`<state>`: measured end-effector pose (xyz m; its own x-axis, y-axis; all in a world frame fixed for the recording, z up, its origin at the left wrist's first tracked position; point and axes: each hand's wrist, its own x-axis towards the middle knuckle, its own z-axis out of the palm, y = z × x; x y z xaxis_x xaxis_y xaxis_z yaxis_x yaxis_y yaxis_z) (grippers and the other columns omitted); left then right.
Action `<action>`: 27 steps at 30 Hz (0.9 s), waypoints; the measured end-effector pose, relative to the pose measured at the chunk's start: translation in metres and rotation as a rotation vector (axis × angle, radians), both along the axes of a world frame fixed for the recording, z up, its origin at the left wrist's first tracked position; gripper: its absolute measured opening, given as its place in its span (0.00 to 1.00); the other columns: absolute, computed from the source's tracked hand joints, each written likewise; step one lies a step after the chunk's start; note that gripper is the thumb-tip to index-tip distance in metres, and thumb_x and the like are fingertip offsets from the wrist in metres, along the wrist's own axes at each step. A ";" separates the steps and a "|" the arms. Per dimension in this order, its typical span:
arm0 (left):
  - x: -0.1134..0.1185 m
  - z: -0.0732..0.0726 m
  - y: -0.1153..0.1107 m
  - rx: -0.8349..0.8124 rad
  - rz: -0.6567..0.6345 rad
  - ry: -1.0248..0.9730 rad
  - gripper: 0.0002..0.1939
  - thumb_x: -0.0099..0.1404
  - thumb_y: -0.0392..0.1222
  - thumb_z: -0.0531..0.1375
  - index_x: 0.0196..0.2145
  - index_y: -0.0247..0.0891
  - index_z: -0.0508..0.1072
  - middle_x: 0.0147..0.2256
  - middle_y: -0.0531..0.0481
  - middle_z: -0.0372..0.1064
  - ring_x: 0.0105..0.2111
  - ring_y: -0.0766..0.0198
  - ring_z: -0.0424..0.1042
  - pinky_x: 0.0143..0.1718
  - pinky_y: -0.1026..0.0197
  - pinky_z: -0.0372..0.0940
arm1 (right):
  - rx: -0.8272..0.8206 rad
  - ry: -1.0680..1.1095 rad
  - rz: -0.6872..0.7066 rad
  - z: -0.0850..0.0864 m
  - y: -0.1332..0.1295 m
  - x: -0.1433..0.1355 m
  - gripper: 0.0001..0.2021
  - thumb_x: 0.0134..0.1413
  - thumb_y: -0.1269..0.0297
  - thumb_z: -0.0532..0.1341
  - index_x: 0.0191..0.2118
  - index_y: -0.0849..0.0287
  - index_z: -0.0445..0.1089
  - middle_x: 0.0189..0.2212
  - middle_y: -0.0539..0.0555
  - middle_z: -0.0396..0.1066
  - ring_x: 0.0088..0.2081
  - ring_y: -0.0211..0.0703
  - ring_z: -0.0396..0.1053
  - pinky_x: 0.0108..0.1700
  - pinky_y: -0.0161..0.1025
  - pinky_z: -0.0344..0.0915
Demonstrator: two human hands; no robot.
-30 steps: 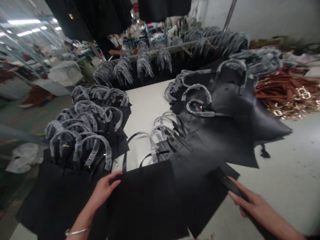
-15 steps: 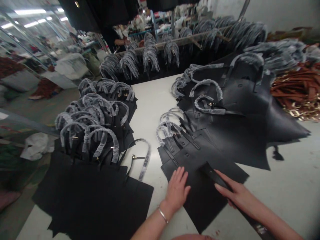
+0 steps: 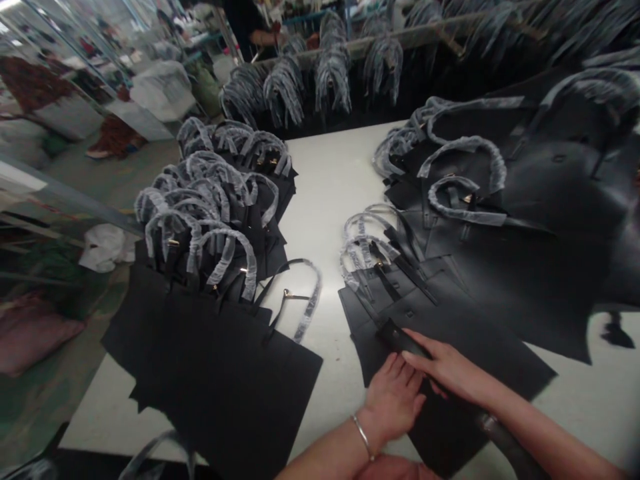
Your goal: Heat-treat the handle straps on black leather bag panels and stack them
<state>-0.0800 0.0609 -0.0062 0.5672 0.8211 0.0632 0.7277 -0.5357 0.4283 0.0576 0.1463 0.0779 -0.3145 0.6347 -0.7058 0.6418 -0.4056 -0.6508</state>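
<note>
My right hand [image 3: 445, 367] is closed round a long black strap [image 3: 397, 337], whose wide flat end lies over the black leather bag panel [image 3: 435, 433]. Behind that hand the strap runs back under my forearm, with a metal fitting near the wrist. My left hand [image 3: 395, 397], wearing a silver bracelet, rests with its fingers outstretched on the panel, its fingertips close to the strap and my right fingers. I cannot tell whether they touch it. Beyond the hands, plastic-wrapped handles [image 3: 363, 247] stand up from the stacked panels.
On the left lies a pile of black bag panels [image 3: 215, 367] with wrapped handles. Larger black panels [image 3: 540, 260] spread across the right of the white table [image 3: 325, 193]. A rail [image 3: 425, 43] hung with wrapped handles crosses behind. A person's arm [image 3: 264, 38] shows at the back.
My right hand has brought the strap's end leftward, towards the handles on the panel. My left hand now lies right beside it. The view has shifted down and to the left.
</note>
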 end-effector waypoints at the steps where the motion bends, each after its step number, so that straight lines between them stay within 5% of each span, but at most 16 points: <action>1: 0.000 0.000 0.000 -0.003 -0.002 -0.003 0.23 0.66 0.49 0.56 0.55 0.36 0.65 0.55 0.45 0.64 0.60 0.56 0.57 0.64 0.51 0.48 | 0.058 -0.010 0.023 -0.002 0.004 -0.007 0.35 0.56 0.50 0.55 0.65 0.63 0.55 0.26 0.55 0.77 0.26 0.48 0.74 0.27 0.38 0.69; 4: -0.002 0.001 0.002 -0.004 -0.013 -0.006 0.22 0.67 0.49 0.56 0.54 0.36 0.66 0.55 0.45 0.65 0.60 0.56 0.57 0.64 0.51 0.48 | 0.264 -0.051 0.058 -0.007 0.018 -0.026 0.34 0.54 0.52 0.57 0.62 0.66 0.60 0.46 0.63 0.75 0.48 0.54 0.72 0.49 0.44 0.67; 6: -0.004 0.001 0.001 0.006 -0.015 0.008 0.24 0.68 0.49 0.54 0.57 0.35 0.63 0.58 0.45 0.61 0.62 0.56 0.54 0.64 0.52 0.47 | 0.326 -0.088 0.018 -0.006 0.024 -0.028 0.34 0.55 0.51 0.56 0.63 0.65 0.60 0.48 0.63 0.74 0.51 0.55 0.70 0.53 0.45 0.64; 9: -0.007 0.001 -0.002 0.035 -0.012 0.022 0.28 0.69 0.50 0.52 0.62 0.34 0.56 0.64 0.45 0.51 0.65 0.56 0.47 0.64 0.52 0.48 | 0.239 -0.099 -0.126 0.000 0.027 -0.007 0.34 0.57 0.48 0.54 0.66 0.60 0.54 0.28 0.55 0.77 0.32 0.50 0.75 0.36 0.42 0.70; 12: -0.010 0.003 -0.005 0.037 -0.027 0.024 0.29 0.70 0.50 0.51 0.64 0.35 0.53 0.66 0.46 0.46 0.66 0.56 0.44 0.64 0.53 0.48 | 0.114 -0.044 -0.293 0.006 0.024 0.025 0.35 0.57 0.47 0.55 0.66 0.56 0.51 0.18 0.46 0.67 0.17 0.41 0.67 0.20 0.36 0.64; 16: -0.014 0.011 -0.010 0.027 -0.075 0.044 0.29 0.71 0.50 0.49 0.64 0.34 0.53 0.66 0.46 0.43 0.66 0.56 0.43 0.64 0.54 0.46 | 0.060 0.008 -0.392 0.006 0.022 0.047 0.35 0.55 0.47 0.57 0.65 0.55 0.53 0.19 0.44 0.65 0.15 0.36 0.64 0.16 0.33 0.60; 21: -0.014 0.016 -0.014 -0.004 -0.150 0.026 0.28 0.71 0.49 0.48 0.64 0.31 0.53 0.65 0.43 0.47 0.64 0.54 0.47 0.61 0.55 0.50 | 0.031 0.046 -0.355 -0.002 0.030 0.033 0.35 0.54 0.49 0.59 0.65 0.54 0.53 0.19 0.44 0.65 0.15 0.36 0.63 0.16 0.32 0.61; 24: -0.014 0.011 0.014 -0.089 -0.105 -0.087 0.21 0.71 0.43 0.50 0.59 0.38 0.61 0.56 0.46 0.63 0.55 0.58 0.62 0.55 0.57 0.59 | 0.044 0.023 -0.313 -0.007 0.034 0.025 0.36 0.55 0.49 0.59 0.66 0.55 0.52 0.18 0.44 0.65 0.15 0.36 0.64 0.16 0.31 0.60; 27: -0.021 0.007 0.080 -0.123 0.164 -0.198 0.18 0.68 0.31 0.49 0.53 0.39 0.66 0.48 0.47 0.68 0.47 0.62 0.67 0.50 0.61 0.63 | 0.038 -0.002 -0.290 -0.009 0.032 0.023 0.34 0.55 0.50 0.58 0.66 0.56 0.53 0.19 0.44 0.66 0.15 0.36 0.65 0.16 0.32 0.60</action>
